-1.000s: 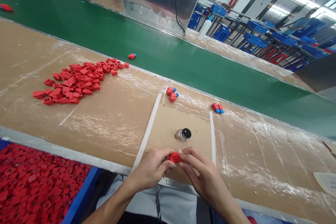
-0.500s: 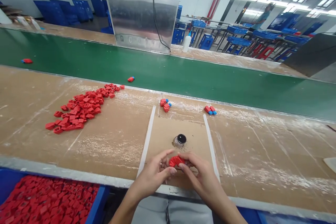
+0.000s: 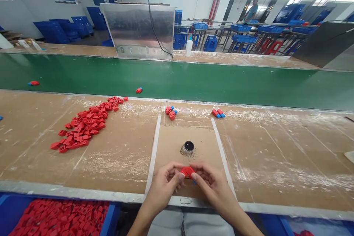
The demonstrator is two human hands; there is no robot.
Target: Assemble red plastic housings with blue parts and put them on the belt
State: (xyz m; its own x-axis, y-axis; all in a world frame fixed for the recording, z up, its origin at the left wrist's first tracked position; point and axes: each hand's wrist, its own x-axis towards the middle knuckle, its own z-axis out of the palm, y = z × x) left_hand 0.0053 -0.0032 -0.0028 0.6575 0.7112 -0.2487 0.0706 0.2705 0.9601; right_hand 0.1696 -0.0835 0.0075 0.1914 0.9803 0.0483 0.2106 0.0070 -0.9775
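Between my two hands, low over the brown board, is a small red plastic piece (image 3: 188,172); whether it is one part or two pressed together I cannot tell. My left hand (image 3: 165,184) pinches its left end with thumb and fingers. The right end is gripped by my right hand (image 3: 214,184), and a bit of blue shows beneath that thumb. Just beyond my fingers stands a small round jar (image 3: 188,147) with a black top surface, dark specks around it. Two red pieces with blue ends (image 3: 218,113) lie past the jar to the right, and a small cluster of similar ones (image 3: 170,112) to the left.
A heap of red pieces (image 3: 85,125) spreads over the table at left. Below it sits a blue bin (image 3: 113,217) full of red pieces. A green belt (image 3: 221,84) runs across behind, carrying red-and-blue pieces. Beyond are a white bottle (image 3: 189,47), a metal panel (image 3: 138,29) and a person (image 3: 252,11).
The view has shifted and levelled slightly. In my hands the red piece has turned a little, and a bit of blue now shows under my right thumb. Both hands keep their grip.
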